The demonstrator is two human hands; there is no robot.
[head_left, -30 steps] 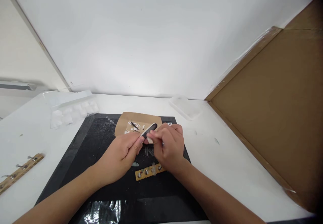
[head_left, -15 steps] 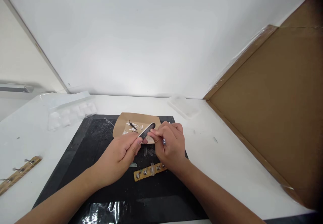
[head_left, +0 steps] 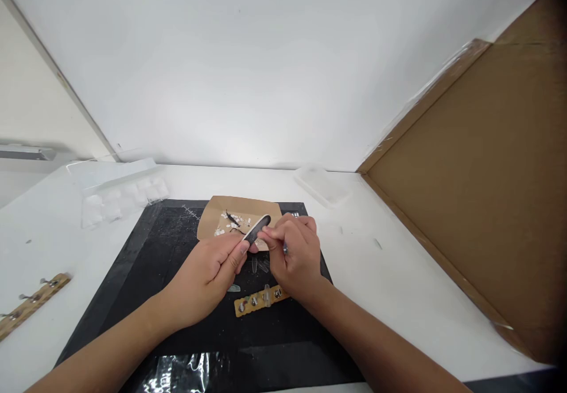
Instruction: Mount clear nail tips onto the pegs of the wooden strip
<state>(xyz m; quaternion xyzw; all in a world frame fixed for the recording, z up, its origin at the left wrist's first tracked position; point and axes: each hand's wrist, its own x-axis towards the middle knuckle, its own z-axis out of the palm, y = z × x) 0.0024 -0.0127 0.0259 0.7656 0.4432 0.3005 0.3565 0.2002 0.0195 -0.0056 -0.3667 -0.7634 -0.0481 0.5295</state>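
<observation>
My left hand (head_left: 212, 272) is closed on a dark nail file (head_left: 258, 230) with a pale edge, gripping its lower end between thumb and fingers. The file slants up to the right. My right hand (head_left: 296, 251) is closed too, its thumb and fingertips against the file's right side. A small shiny piece shows between its fingers; what it is stays mostly hidden. Below the hands lies a wooden strip (head_left: 247, 307) with metal studs and a clear nail tip (head_left: 267, 295) standing on one. More clear nail tips (head_left: 254, 265) lie loose on the black mat (head_left: 186, 346).
Behind the hands, a brown paper tray (head_left: 208, 218) holds white scraps and dark bits. A clear lidded case (head_left: 119, 201) stands at back left, a translucent tray (head_left: 323, 186) at back right. Another studded wooden strip (head_left: 35, 304) lies far left. A cardboard panel (head_left: 465, 174) rises on the right.
Both hands and the nail file stay in nearly the same place. The right hand has shifted very slightly left, and the whole view has moved a little.
</observation>
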